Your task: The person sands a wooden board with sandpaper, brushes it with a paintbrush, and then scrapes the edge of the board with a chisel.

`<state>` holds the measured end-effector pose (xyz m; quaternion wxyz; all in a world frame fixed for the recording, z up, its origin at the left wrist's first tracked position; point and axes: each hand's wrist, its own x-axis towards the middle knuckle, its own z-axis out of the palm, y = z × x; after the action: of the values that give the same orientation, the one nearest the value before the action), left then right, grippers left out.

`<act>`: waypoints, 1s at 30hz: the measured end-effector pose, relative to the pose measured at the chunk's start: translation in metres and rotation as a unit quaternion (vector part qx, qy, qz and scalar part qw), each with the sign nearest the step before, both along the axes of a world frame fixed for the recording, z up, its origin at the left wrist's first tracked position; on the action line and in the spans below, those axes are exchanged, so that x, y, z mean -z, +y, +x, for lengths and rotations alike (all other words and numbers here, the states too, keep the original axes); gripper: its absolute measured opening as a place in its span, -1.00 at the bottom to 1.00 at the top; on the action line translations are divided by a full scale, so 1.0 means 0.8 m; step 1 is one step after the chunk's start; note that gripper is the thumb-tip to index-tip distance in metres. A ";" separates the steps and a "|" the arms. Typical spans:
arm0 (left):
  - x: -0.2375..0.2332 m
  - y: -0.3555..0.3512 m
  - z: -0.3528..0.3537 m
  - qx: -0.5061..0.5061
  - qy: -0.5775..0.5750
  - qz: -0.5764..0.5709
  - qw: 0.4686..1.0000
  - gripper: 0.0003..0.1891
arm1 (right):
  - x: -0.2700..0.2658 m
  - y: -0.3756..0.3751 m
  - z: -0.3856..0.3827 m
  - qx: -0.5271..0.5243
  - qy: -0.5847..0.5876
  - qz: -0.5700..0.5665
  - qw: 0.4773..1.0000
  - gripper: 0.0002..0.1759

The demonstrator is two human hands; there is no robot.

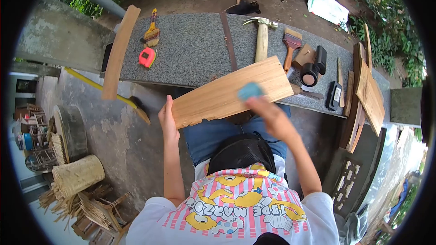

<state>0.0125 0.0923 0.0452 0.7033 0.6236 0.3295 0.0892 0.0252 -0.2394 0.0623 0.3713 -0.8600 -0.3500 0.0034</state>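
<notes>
While the left hand (pixel 169 120) gripped the wooden board (pixel 209 96) by its left end, the right hand (pixel 272 119) held a teal pad (pixel 250 90) over the broad upper face. One left digit stood up along the board's end edge; the other left fingers were mostly hidden, so how far they wrapped beneath could not be told. On the right, the fingers were bent around the pad's near side, yet motion blur hid the place of each one. The pad lay just beyond those fingertips, toward the board's right end, and appeared to touch the wood.

The board slanted upward to the right, above the person's lap and across the near edge of the stone bench (pixel 190 41); whether it rested on that edge could not be seen. Its lower edge was chipped near the middle. Its far corner overlapped the handle of a claw hammer (pixel 262 41). Right of the hammer lay a wide paintbrush (pixel 292 45) and a black device (pixel 310 73) with a round front. Farther left on the bench were a pink tape measure (pixel 147 57) and small brushes (pixel 151 35), well apart from both hands.
</notes>
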 end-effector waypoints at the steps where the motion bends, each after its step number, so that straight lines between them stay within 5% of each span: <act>1: -0.002 -0.002 0.001 0.003 0.002 0.000 1.000 -0.59 | -0.008 -0.021 0.000 0.070 -0.003 -0.018 0.997 -0.18; 4: 0.004 0.002 0.004 -0.014 0.002 -0.015 1.000 -0.56 | -0.004 -0.044 0.001 0.184 -0.008 -0.008 0.983 -0.22; 10: 0.017 0.010 0.000 -0.048 -0.030 -0.085 0.995 -0.33 | -0.003 0.091 0.003 -0.070 -0.056 -0.055 0.994 -0.18; 14: 0.020 0.020 -0.003 -0.025 -0.060 -0.108 0.992 -0.33 | -0.012 0.171 0.008 -0.212 -0.059 0.048 0.974 -0.27; 22: 0.016 0.023 0.004 -0.002 -0.033 -0.080 0.996 -0.43 | -0.019 0.041 0.042 -0.138 0.069 0.027 0.988 -0.26; 30: 0.016 -0.008 0.010 -0.014 -0.041 -0.119 0.992 -0.44 | -0.014 0.174 0.036 -0.259 0.005 0.033 0.965 -0.32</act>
<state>0.0201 0.0862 0.0327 0.7839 0.5270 0.3173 0.0843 0.0540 -0.1005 0.0739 0.3878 -0.7273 -0.5587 0.0917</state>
